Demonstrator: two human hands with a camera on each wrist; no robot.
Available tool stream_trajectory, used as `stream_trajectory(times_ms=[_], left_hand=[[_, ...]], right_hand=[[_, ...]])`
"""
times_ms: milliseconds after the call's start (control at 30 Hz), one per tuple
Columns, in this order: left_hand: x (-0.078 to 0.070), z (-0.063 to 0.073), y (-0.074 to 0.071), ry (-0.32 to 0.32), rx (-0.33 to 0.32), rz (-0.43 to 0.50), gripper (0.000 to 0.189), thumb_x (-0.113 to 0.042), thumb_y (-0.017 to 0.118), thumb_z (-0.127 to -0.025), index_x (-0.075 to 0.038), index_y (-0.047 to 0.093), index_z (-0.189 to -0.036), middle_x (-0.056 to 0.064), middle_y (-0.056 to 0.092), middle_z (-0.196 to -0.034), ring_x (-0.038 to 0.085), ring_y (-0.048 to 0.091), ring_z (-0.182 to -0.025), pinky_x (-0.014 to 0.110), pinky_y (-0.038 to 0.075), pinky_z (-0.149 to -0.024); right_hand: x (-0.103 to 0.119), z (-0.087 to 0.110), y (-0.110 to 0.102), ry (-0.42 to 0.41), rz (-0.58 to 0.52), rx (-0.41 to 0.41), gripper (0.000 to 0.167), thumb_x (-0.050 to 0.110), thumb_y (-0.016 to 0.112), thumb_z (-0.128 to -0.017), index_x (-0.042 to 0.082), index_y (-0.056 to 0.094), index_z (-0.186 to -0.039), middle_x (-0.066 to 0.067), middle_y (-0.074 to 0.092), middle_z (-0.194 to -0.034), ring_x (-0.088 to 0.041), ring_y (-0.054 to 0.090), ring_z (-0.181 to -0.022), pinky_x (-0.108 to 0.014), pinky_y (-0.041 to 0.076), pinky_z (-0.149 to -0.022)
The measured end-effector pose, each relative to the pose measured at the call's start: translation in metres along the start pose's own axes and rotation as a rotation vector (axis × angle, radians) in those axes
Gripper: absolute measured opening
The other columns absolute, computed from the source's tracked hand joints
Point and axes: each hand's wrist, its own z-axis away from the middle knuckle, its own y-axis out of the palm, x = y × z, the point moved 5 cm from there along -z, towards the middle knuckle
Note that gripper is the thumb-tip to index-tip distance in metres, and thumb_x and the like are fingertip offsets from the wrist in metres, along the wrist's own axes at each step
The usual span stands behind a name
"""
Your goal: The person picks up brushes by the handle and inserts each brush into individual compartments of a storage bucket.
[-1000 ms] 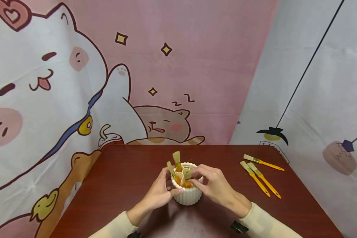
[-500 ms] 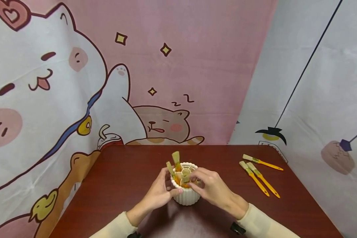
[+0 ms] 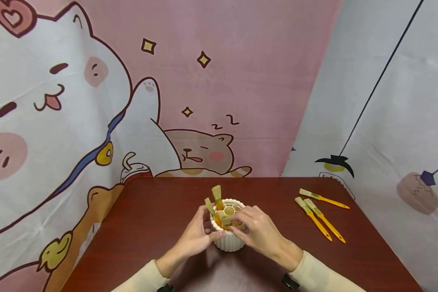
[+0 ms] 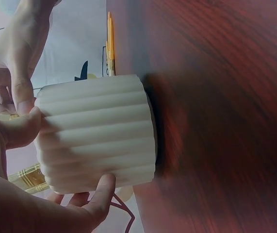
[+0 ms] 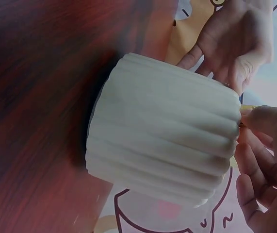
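Note:
A white ribbed round holder (image 3: 229,242) with inner dividers stands upright on the table. My left hand (image 3: 197,232) grips its left side, thumb at the front rim and fingers round the far side. Two paintbrushes stand bristles up in its left part: a rear brush (image 3: 217,194) and a left brush (image 3: 209,206). My right hand (image 3: 260,229) is over the front right of the rim and pinches a third paintbrush (image 3: 226,220) just below its bristles; the handle is down inside the holder, hidden. In the right wrist view the holder's ribbed wall (image 5: 162,131) hides the brush handles.
Three more paintbrushes with yellow handles lie at the table's right: a back brush (image 3: 324,199), a left one (image 3: 312,219) and a right one (image 3: 324,221). The dark red table (image 3: 149,219) ends at a printed cloth backdrop (image 3: 259,101).
My right hand and the pinched paintbrush have shifted slightly left and lower, the bristles nearer the front rim. The left hand and the holder stay in place.

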Motion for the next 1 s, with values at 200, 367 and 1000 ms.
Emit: stream_trajectory(times_ms=[200, 367, 1000], left_hand=[[0.000, 0.000, 0.000, 0.010, -0.001, 0.000, 0.084, -0.008, 0.092, -0.098, 0.000, 0.043, -0.166, 0.031, 0.063, -0.160, 0.047, 0.073, -0.140, 0.059, 0.066, -0.113], [-0.001, 0.001, -0.001, 0.009, 0.007, 0.003, 0.086, -0.008, 0.092, -0.098, 0.000, 0.042, -0.167, 0.031, 0.062, -0.162, 0.048, 0.072, -0.143, 0.062, 0.065, -0.115], [0.001, -0.001, -0.003, -0.004, 0.085, 0.059, 0.097, -0.013, 0.087, -0.104, -0.003, 0.029, -0.181, 0.032, 0.050, -0.175, 0.056, 0.057, -0.158, 0.073, 0.050, -0.129]], right_hand=[[0.003, -0.002, 0.001, -0.002, 0.012, 0.002, 0.037, 0.014, 0.108, -0.079, 0.017, 0.083, -0.106, 0.007, 0.084, -0.100, -0.008, 0.074, -0.088, -0.030, 0.054, -0.077], [0.005, -0.001, 0.002, 0.002, -0.015, 0.052, 0.032, 0.016, 0.106, -0.085, 0.018, 0.086, -0.109, 0.008, 0.086, -0.105, -0.009, 0.078, -0.095, -0.031, 0.055, -0.080], [-0.011, 0.003, -0.024, 0.079, -0.117, -0.006, 0.032, 0.006, 0.098, -0.089, 0.015, 0.087, -0.118, 0.006, 0.085, -0.106, -0.011, 0.076, -0.091, -0.027, 0.053, -0.085]])
